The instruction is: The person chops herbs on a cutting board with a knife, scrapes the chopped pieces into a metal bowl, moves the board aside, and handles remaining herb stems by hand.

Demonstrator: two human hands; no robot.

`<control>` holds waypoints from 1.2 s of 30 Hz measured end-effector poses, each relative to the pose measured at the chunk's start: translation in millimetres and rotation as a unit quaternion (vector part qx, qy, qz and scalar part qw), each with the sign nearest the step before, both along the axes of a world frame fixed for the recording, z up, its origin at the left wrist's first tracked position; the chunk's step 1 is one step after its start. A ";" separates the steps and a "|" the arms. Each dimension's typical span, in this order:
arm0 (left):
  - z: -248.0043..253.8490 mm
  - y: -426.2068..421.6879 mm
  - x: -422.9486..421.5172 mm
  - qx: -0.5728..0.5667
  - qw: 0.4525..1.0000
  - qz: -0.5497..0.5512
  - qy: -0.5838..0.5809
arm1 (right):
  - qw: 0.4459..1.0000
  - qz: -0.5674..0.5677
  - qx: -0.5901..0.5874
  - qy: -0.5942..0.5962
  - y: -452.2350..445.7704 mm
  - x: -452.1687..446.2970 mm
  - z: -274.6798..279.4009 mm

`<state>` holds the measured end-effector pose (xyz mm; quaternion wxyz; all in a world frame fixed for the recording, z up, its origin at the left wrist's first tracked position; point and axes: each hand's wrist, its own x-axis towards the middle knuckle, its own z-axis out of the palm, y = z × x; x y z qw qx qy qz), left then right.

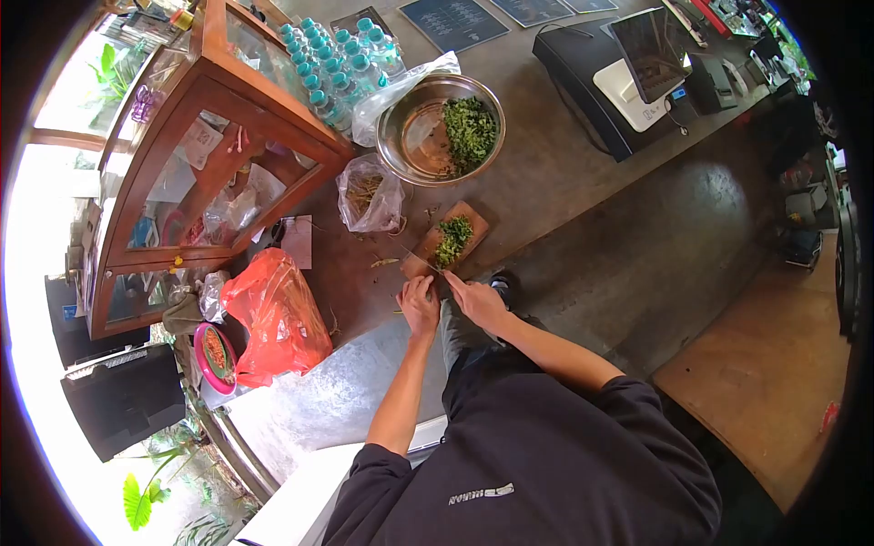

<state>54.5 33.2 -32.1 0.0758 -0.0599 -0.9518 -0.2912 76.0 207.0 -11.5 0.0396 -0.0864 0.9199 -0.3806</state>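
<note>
A small wooden cutting board [472, 220] lies at the counter's near edge with a pile of chopped green leaves [452, 238] on it. My right hand [475, 298] is closed around a knife, whose thin blade [421, 261] points left across the board's near end. Just left of it, my left hand [419, 305] has its fingers curled together at the board's near edge; whatever they pinch is hidden. Beyond the board stands a wide metal bowl [412, 146] with more chopped greens [470, 134] along its right side.
A clear plastic bag [370, 196] of stems sits left of the board. Farther left are a red plastic bag [278, 318], a pink bowl [215, 359] and a glazed wooden cabinet [214, 91]. Several water bottles [341, 73] stand behind; a tablet stand [637, 96] is at right.
</note>
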 end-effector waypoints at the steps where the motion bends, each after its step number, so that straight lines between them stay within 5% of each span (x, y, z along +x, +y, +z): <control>1: -0.5 -0.9 -0.5 -0.002 1.000 -0.002 -0.001 | 0.999 0.006 0.015 -0.029 2.3 2.3 5.9; 32: 9.5 5.6 9.6 0.008 1.000 0.010 0.009 | 0.998 0.007 0.030 0.055 -6.6 -2.0 -12.9; 36: 4.2 2.5 7.6 0.009 1.000 0.004 -0.004 | 0.999 0.012 0.021 -0.020 -8.4 -9.6 -8.3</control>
